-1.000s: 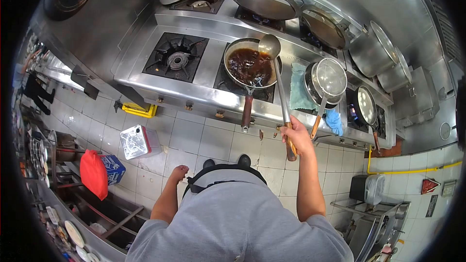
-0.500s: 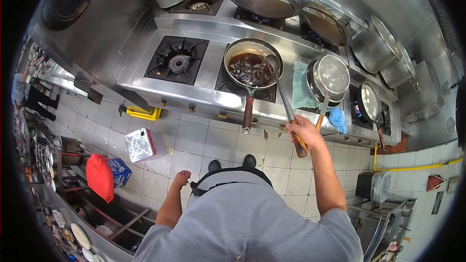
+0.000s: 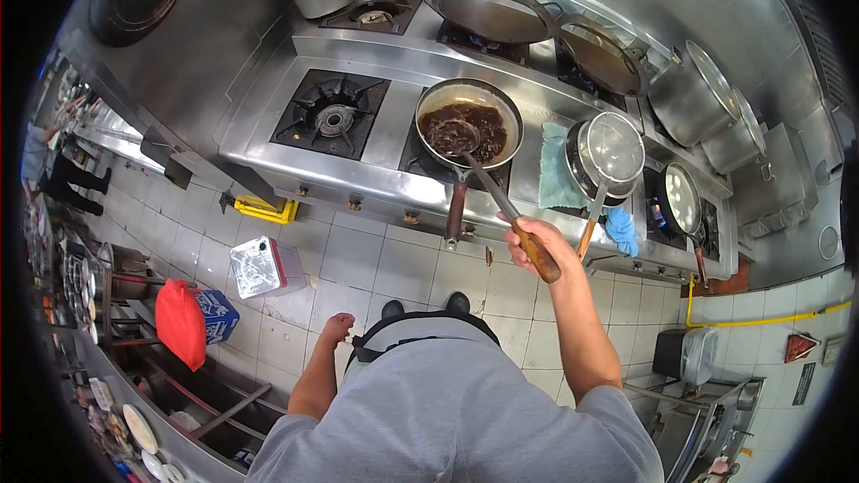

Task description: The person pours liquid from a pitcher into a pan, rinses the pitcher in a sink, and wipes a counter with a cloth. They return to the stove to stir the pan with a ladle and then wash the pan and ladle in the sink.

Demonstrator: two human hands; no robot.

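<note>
My right hand point(image 3: 548, 249) is wrapped round the wooden handle of a metal ladle point(image 3: 495, 190). The ladle's bowl dips into dark brown, bubbling liquid point(image 3: 472, 114) in a frying pan point(image 3: 511, 98). This pan stands on a front burner, its brown handle point(image 3: 456, 212) pointing towards me. By my left side hangs my left hand point(image 3: 337, 328), fingers loosely curled in, with nothing visible in it. Right of the pan, a round wire strainer point(image 3: 616, 145) rests on stacked pots, its wooden handle partly behind my right hand.
A bare burner point(image 3: 331, 116) lies left of the pan. A green cloth point(image 3: 553, 165) and a blue cloth point(image 3: 622, 231) lie by the strainer. A smaller pan point(image 3: 682, 197) with pale pieces stands at right. Large pots point(image 3: 693, 94) line the back. A white-lidded container point(image 3: 259, 266) stands on the floor.
My right hand has swung the ladle left, and its bowl has moved from the pan's right rim to the front left of the liquid. My left hand stays about where it was.
</note>
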